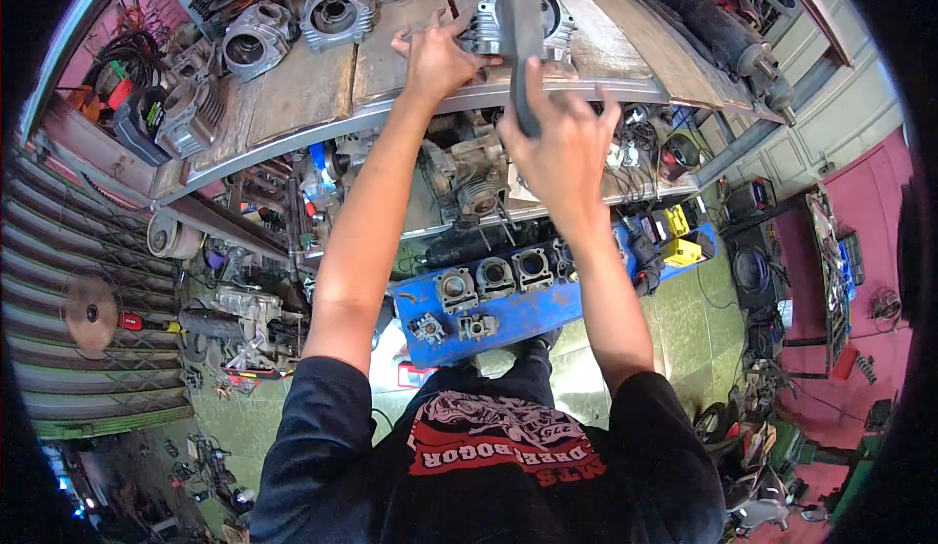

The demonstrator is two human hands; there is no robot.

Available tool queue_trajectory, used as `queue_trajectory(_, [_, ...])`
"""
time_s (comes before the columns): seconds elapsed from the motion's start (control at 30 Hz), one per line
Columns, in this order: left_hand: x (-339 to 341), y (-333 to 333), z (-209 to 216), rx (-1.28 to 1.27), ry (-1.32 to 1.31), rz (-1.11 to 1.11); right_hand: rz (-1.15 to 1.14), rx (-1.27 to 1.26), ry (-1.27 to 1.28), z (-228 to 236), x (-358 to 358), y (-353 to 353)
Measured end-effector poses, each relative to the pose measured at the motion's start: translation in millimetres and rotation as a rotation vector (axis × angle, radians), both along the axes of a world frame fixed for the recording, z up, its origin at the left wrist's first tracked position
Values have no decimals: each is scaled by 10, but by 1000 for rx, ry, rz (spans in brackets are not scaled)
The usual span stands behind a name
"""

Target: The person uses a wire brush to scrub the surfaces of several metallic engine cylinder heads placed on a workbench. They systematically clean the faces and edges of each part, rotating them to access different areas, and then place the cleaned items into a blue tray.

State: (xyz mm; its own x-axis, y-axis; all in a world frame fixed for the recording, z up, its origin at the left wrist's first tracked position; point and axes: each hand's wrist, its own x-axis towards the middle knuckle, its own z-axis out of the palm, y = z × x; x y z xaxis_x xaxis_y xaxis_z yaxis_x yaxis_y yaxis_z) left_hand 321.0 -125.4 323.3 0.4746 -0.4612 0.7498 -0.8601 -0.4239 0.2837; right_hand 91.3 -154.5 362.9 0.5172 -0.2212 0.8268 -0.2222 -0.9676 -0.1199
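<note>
An engine cylinder [558, 26] with a round bore and cooling fins lies at the far edge of the wooden bench top [401, 65]. My left hand [440, 55] is at its left side, thumb and forefinger on its near corner and the other fingers spread. My right hand [567, 138] grips the dark lower end of a long, flat grey bar-like tool [523, 36], smeared by motion. The tool stands across the cylinder and hides part of its bore. Whether it touches the cylinder I cannot tell.
Several more cylinders [337, 13] line the bench's far left. A black exhaust muffler [723, 41] lies at the right. Below the bench edge, a shelf holds engine parts [479, 177]. A blue low table [547, 309] nearer me carries several cylinder blocks and yellow boxes [686, 248].
</note>
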Motion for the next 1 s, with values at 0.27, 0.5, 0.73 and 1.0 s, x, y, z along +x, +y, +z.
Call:
queue_trajectory(0.27, [-10,63,40,-19,3,-60,17,57,-97,146,-107,-3])
queue_trajectory(0.5, [-44,109,67,75,81,3,77,129,5,-315,-322,190])
queue_trajectory(0.73, [-44,84,95,101,90,37,-111,4,-101,-5,-34,-111])
queue_trajectory(1.0, [-144,90,170,118,159,29,60,145,-136,-156,-277,-34])
